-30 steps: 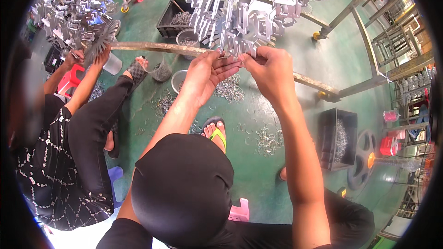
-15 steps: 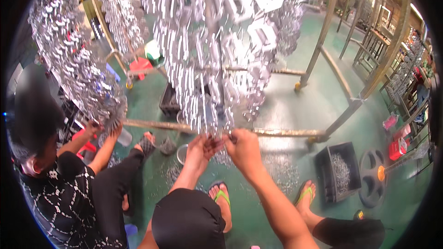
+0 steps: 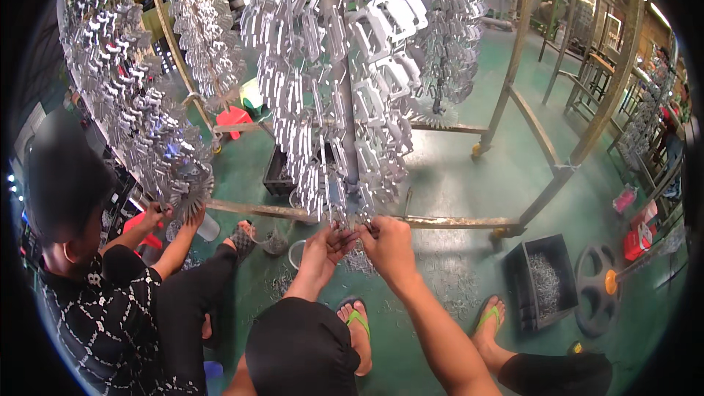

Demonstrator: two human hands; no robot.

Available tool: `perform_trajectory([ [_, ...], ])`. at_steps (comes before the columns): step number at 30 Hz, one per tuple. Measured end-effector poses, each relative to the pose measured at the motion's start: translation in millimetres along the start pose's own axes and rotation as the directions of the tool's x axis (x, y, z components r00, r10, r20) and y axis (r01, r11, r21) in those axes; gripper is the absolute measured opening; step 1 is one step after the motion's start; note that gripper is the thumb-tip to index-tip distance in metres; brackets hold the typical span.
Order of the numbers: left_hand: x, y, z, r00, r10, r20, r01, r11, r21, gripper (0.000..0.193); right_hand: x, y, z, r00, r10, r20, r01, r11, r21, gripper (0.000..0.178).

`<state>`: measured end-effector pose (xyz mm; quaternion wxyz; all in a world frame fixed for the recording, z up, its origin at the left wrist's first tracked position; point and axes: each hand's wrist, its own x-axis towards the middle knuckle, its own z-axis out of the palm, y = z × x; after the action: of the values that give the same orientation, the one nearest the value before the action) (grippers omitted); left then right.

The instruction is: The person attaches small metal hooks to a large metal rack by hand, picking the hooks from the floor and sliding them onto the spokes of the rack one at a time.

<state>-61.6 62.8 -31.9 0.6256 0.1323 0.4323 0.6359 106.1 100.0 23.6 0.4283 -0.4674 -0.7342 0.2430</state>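
Observation:
A tall cluster of shiny silver metal brackets [image 3: 378, 77] hangs in front of me around a grey central rod [image 3: 347, 117]. At its lower tip my left hand [image 3: 323, 253] has bent fingers drawn together. Close beside it, my right hand [image 3: 389, 246] is in a pinch, thumb against fingers, at the same tip. Whatever the fingertips hold is too small and partly covered to make out. The two hands nearly touch.
To my left a person [image 3: 95, 286] handles the bottom of another hanging bracket cluster [image 3: 139, 95]. A rusty frame bar [image 3: 462, 223] crosses behind my hands. A black bin [image 3: 543, 279] of small metal pieces stands right, beside a grey round base [image 3: 595, 290]. Loose metal bits [image 3: 455, 279] litter the green floor.
The hanging brackets look sharper, and the whole scene has shifted slightly down in view. Both hands stay at the cluster's lower tip, with only small finger movement.

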Motion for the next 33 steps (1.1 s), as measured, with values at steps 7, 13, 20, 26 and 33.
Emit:
perform_trajectory([
  [7, 4, 1, 4, 0.995, -0.021, 0.098, 0.022, 1.0, -0.007, 0.031, 7, 1, -11, 0.992, 0.108, 0.065, -0.112, 0.992, 0.056, 0.02],
  [13, -12, 9, 15, 0.988, 0.051, 0.148, -0.058, 0.998, 0.039, 0.036, 13, -8, -10, 0.991, 0.093, 0.096, -0.1, 0.992, 0.071, 0.021],
  [20, -11, 8, 11, 0.988, 0.067, 0.141, -0.076, 0.995, 0.06, 0.038, 18, -3, -6, 0.989, 0.1, 0.106, -0.113, 0.985, 0.13, 0.021],
  [26, -12, 5, 9, 0.989, 0.08, 0.121, -0.087, 0.994, 0.058, 0.036, 16, -4, -4, 0.992, 0.076, 0.098, -0.086, 0.991, 0.098, 0.025],
  [33, 2, -4, -5, 0.994, 0.051, 0.101, -0.055, 0.998, 0.033, 0.031, 9, -3, 1, 0.997, 0.042, 0.069, -0.045, 0.998, 0.044, 0.023],
])
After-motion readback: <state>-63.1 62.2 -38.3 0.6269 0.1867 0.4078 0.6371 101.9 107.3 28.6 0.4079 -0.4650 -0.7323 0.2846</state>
